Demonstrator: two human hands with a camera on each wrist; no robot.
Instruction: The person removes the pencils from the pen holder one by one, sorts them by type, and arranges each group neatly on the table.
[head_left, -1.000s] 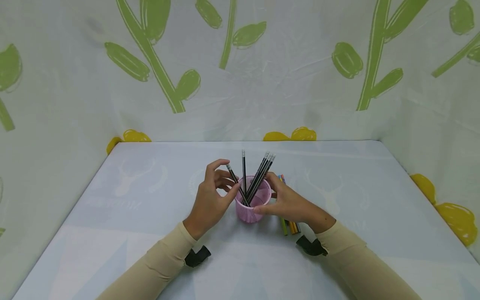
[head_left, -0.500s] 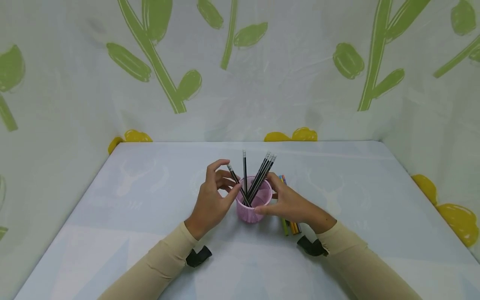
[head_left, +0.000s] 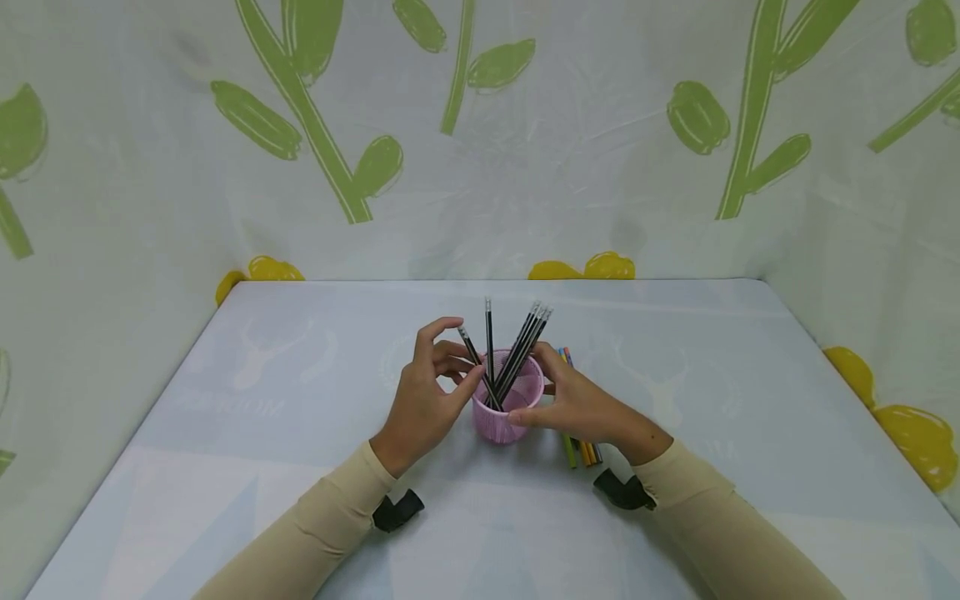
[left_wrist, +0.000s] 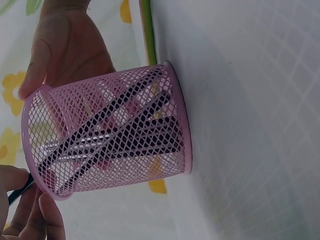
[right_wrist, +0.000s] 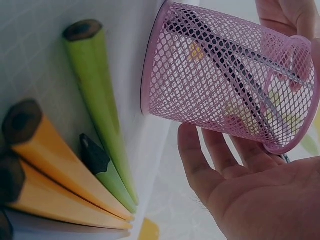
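Observation:
A pink mesh pencil cup (head_left: 495, 429) stands upright on the table. In the head view my left hand (head_left: 420, 404) pinches a black pencil (head_left: 470, 344) that leans over the cup's left rim, its lower end inside. My right hand (head_left: 581, 408) holds the cup from the right, thumb at the near rim and fingers around the far side. Several more black pencils (head_left: 521, 354) with silver ends lean in the cup. Through the mesh cup (left_wrist: 186, 125) in the left wrist view, their lower lengths show crossing each other. The right wrist view shows fingers (right_wrist: 192, 155) along the cup's side.
Several coloured pencils (head_left: 585, 454) lie on the table, partly hidden beneath my right hand. Among them are a green pencil (right_wrist: 97, 80) and orange pencils (right_wrist: 65, 170). A pale patterned cover lies over the table (head_left: 262, 400). Leaf-printed walls (head_left: 585, 167) stand behind and beside it.
The pinched pencil has tilted very slightly toward upright, its top end a little further right. My right hand and the cup hold still.

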